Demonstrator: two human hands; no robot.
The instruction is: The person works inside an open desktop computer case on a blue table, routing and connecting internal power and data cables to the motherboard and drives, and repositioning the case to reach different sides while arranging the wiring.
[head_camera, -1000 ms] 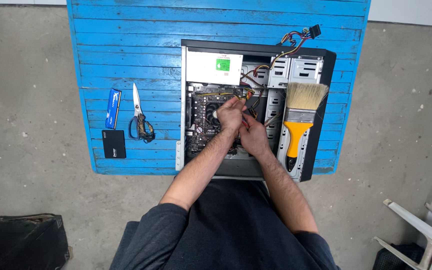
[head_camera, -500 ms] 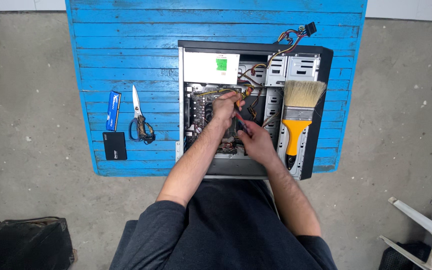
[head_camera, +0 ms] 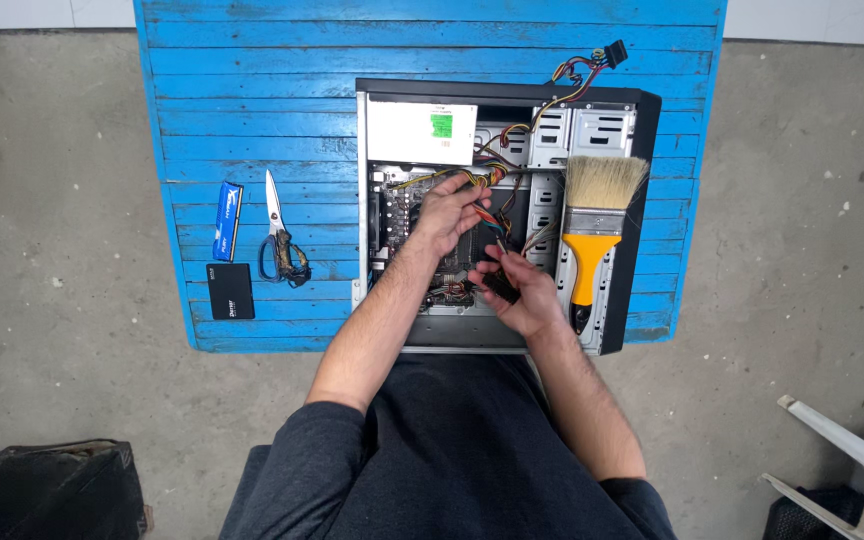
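An open black computer case (head_camera: 647,140) lies on its side on a blue wooden table (head_camera: 252,110). My left hand (head_camera: 449,212) reaches into the middle of the case and grips a bundle of coloured cables (head_camera: 487,178). My right hand (head_camera: 522,290) is lower and to the right, holding a small dark part (head_camera: 500,287) above the board. A silver power supply with a green label (head_camera: 420,132) fills the case's upper left corner.
A wide paintbrush with an orange handle (head_camera: 594,235) rests on the case's drive bays. On the table to the left lie scissors (head_camera: 280,240), a blue memory stick (head_camera: 227,220) and a flat black drive (head_camera: 230,291). A white chair (head_camera: 842,470) stands lower right, a black bag (head_camera: 42,495) lower left.
My hands were together over the board; now they are apart. The right hand has drawn down and right with the dark part, while the left stays on the cables.
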